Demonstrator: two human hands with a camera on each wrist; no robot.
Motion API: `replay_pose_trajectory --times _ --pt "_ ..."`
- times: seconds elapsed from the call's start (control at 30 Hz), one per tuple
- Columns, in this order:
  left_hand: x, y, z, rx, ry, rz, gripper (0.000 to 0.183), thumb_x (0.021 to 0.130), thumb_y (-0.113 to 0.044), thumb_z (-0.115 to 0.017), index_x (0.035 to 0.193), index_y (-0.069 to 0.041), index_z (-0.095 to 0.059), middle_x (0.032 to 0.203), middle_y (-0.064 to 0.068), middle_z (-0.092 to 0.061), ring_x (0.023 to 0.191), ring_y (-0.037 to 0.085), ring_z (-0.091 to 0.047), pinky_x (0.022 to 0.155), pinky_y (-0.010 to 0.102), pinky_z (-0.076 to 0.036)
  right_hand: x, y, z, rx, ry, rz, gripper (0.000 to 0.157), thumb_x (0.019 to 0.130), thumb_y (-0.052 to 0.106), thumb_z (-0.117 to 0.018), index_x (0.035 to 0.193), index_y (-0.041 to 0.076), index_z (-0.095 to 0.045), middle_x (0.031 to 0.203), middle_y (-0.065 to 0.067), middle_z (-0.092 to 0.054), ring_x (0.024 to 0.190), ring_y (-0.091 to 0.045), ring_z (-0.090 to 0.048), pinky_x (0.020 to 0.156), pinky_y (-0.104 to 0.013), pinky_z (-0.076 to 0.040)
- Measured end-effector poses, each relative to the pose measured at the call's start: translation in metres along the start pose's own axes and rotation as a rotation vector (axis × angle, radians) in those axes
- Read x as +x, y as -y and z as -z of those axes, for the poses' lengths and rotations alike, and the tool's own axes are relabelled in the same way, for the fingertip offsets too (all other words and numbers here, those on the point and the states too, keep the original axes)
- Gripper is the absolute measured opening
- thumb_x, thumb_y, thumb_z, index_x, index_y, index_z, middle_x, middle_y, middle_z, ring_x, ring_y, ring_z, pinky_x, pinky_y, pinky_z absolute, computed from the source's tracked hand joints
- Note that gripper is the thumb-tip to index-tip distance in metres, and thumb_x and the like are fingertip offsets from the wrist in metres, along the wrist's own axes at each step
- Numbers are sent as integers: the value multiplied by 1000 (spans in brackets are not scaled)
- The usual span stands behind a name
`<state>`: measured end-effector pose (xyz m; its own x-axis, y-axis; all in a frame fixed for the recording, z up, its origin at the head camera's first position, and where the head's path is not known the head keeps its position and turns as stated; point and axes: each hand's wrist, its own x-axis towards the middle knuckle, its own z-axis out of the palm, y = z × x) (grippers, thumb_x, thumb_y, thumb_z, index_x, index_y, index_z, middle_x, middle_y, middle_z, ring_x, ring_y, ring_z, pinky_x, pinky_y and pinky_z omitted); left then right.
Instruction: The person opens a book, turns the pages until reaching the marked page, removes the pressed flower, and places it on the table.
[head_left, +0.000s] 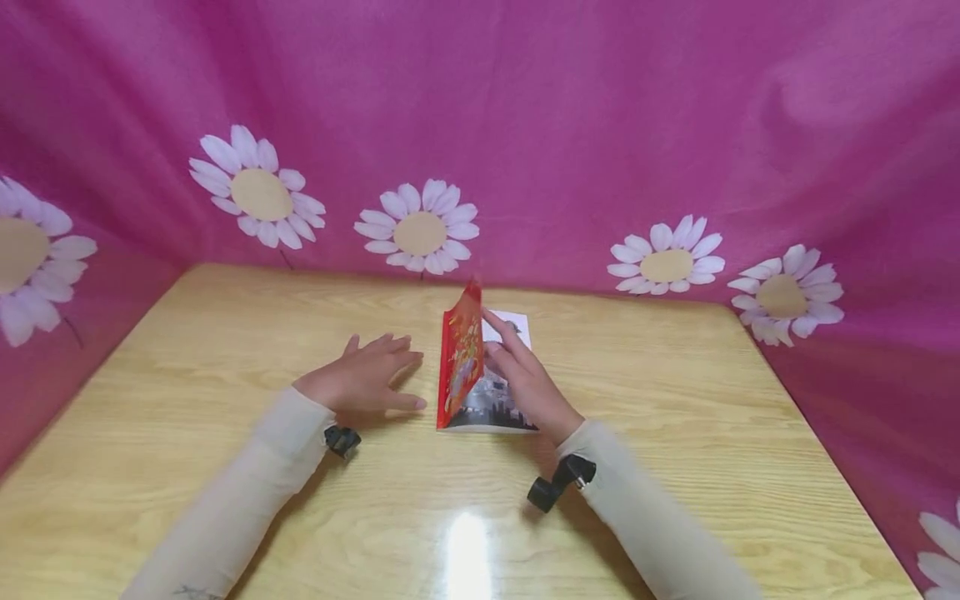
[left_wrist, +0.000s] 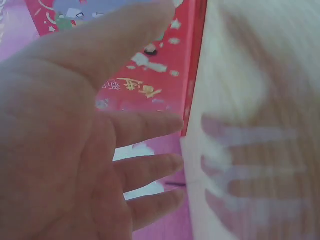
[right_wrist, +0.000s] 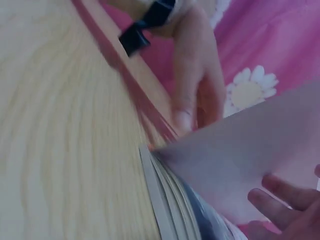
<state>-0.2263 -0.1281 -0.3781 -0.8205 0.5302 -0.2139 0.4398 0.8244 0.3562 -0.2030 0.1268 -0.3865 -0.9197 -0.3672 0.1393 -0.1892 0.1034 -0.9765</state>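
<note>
A book with a red illustrated cover (head_left: 465, 358) lies on the table with that cover standing up from the pages. Its dark-and-white printed inner page (head_left: 495, 400) faces upward. My right hand (head_left: 528, 387) is on the inner side of the raised cover, fingers extended. In the right wrist view its fingertips show close to the pale inside of the cover (right_wrist: 225, 155); contact is hard to tell. To the left of the book, my left hand (head_left: 367, 375) hovers with fingers spread, holding nothing. The left wrist view shows that hand (left_wrist: 60, 130) palm-side beside the cover's red outer face (left_wrist: 170, 75).
The wooden table (head_left: 675, 467) carries the book near its middle. A pink curtain (head_left: 540, 125) with white daisies hangs along the back and both sides. Each wrist bears a black mount, the left one (head_left: 342, 441) and the right one (head_left: 561, 482).
</note>
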Motion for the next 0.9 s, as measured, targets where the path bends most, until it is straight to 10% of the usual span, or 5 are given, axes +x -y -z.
replay_pose_trajectory --times 0.57,0.9 --pt "-22 52 35 -39 -225 74 53 101 -34 -46 144 -4 -42 151 25 -31 139 43 -27 106 71 -11 2 -2 -49 -449 136 92 49 101 41 -45 143 16 -45 146 0 -46 135 -13 -40 110 -37 -33" --pt "-35 38 43 -35 -326 12 57 96 -25 -52 148 -10 -37 151 15 -36 140 36 -29 110 62 -19 9 -1 -64 -586 292 100 53 101 43 -46 144 12 -43 144 -1 -48 135 -13 -40 112 -33 -30"
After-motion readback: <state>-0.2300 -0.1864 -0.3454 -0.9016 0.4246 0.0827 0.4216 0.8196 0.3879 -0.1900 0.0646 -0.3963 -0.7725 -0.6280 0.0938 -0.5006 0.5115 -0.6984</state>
